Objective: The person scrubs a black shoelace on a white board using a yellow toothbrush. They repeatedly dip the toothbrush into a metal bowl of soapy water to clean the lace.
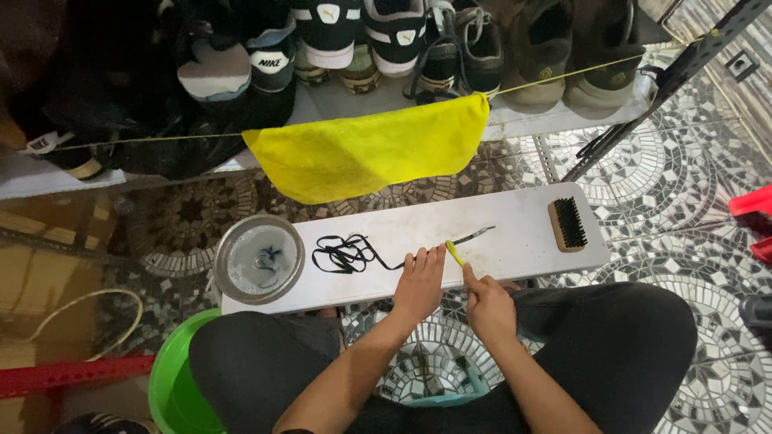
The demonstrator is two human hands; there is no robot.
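Seated person, knees either side of a low white counter (515, 241) on a patterned mosaic floor.

Left hand (419, 283) lies flat, fingers spread, pressing a black shoelace (347, 254) against the counter. The lace sits in a loose tangle left of the hand; one strand runs right under the fingers and out toward its tip.

Right hand (487, 304) is closed around a small yellow-handled brush (455, 253), its head on the stretched strand just beside the left fingers. Bristles too small to make out.

Metal bowl (259, 259) at the counter's left end holds cloudy water; something dark lies in it, unclear what.

Wooden brush with black bristles (568, 224) lies at the right end, well apart from the hands.

Yellow cloth (366, 153) hangs from a line above the counter, hiding its far edge. Behind it, a row of shoes (418, 40) on a shelf, tops cut off; small logo marks on heels and sides.

Green tub (173, 382) lower left, partly hidden by a knee.
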